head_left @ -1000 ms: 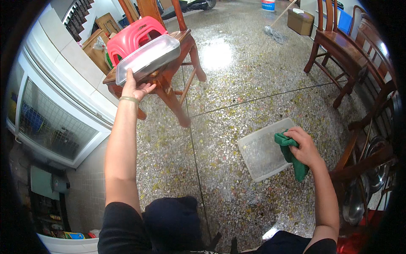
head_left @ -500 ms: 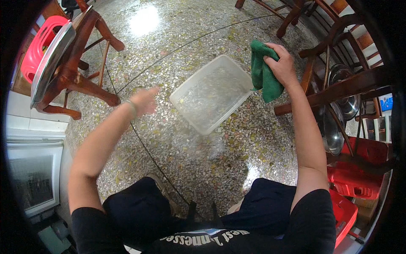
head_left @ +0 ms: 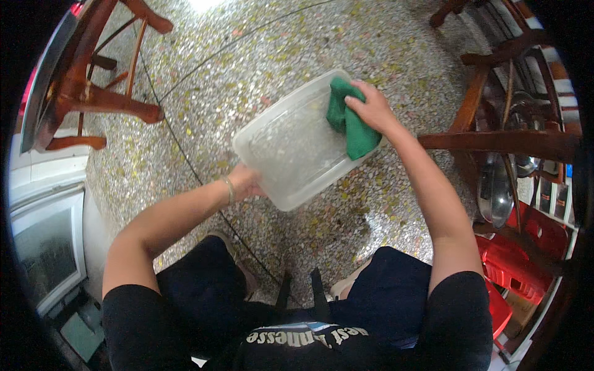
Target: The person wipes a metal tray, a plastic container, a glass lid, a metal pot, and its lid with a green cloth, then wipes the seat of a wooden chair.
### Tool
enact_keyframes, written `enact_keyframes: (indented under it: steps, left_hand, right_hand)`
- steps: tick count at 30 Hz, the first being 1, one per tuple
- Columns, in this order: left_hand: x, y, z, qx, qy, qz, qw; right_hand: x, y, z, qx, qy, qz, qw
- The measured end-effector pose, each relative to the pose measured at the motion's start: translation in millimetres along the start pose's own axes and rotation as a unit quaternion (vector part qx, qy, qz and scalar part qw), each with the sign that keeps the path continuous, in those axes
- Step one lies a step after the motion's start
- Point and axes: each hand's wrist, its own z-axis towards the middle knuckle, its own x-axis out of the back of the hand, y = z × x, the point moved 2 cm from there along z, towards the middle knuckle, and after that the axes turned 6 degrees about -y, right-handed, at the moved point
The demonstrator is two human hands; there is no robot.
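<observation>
A translucent, rectangular plastic container (head_left: pixel 291 139) with rounded corners lies in front of me, turned at a slant. My left hand (head_left: pixel 247 180), a band at its wrist, grips the container's left short side; part of its fingers is hidden behind the plastic. At the opposite end, my right hand (head_left: pixel 373 110) is closed around a bunched green cloth (head_left: pixel 360 137). The cloth lies over the container's right end and hangs across its near right corner.
Speckled stone floor (head_left: pixel 204 80) spreads around the container. A wooden chair (head_left: pixel 111 102) stands at the far left, and wooden furniture (head_left: pixel 495 141) at the right. Red plastic stools (head_left: pixel 516 266) and a metal lid (head_left: pixel 495 191) are at the right. A white-framed glass panel (head_left: pixel 49 247) stands left.
My left hand has come to the container's left side and taken hold of it. My right hand has brought the green cloth leftward onto the container's right end. The container has turned slightly.
</observation>
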Motion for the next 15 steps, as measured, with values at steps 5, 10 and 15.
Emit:
enact_keyframes:
  steps: [5, 10, 15]
  left_hand:
    - [1.7, 6.4, -8.9, 0.011, -0.017, 0.016, 1.000]
    - [9.0, -0.1, -1.1, 0.014, -0.012, 0.015, 1.000]
    - [1.9, 4.8, -8.6, 0.017, -0.018, -0.016, 1.000]
  right_hand:
    - [-114.5, -28.3, -3.9, -0.226, -0.004, -0.186, 0.956]
    - [-193.3, -103.2, 2.2, -0.126, -0.045, -0.152, 0.979]
    - [-219.1, -120.8, -24.5, 0.034, -0.188, 0.072, 0.979]
